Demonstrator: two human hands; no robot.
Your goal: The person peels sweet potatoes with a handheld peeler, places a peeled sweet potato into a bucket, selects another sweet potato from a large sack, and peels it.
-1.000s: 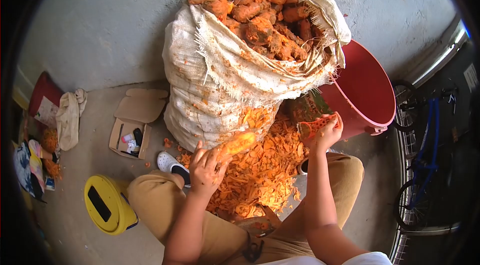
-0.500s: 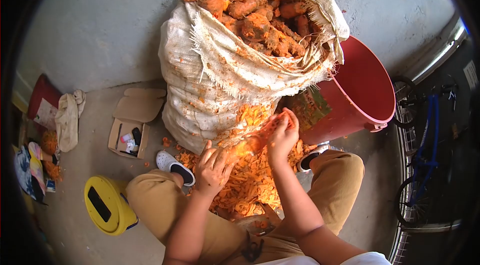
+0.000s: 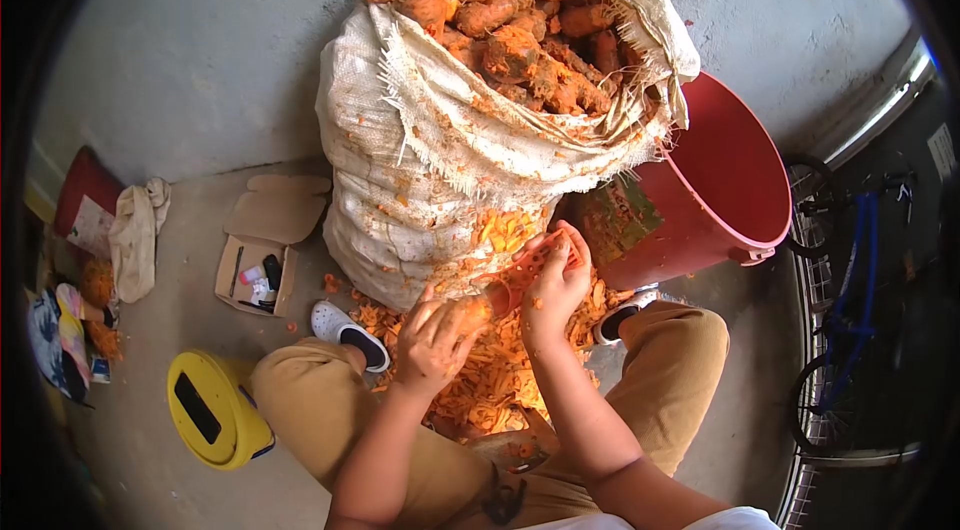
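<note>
My left hand (image 3: 432, 342) is closed around an orange, carrot-like root (image 3: 467, 314), mostly covered by the fingers. My right hand (image 3: 556, 292) grips a red plastic tool with holes (image 3: 530, 268); its exact kind is unclear. Its lower end lies close to the root; whether they touch I cannot tell. Beneath both hands, a heap of orange peelings (image 3: 490, 385) covers the floor between my feet. Just beyond stands a large white woven sack (image 3: 400, 170), its rolled-down mouth full of rough, orange-stained roots (image 3: 520, 50).
A big red bucket (image 3: 740, 170) leans open beside the sack on the right. To the left are an open cardboard box (image 3: 235, 275) with small items and a yellow lidded bucket (image 3: 215, 410). A blue bicycle (image 3: 845, 330) is at far right, a cream cloth (image 3: 137, 240) at far left.
The red tool has tilted, so its holes now show. My left hand has shifted slightly right, covering more of the root. The sack and buckets are unchanged.
</note>
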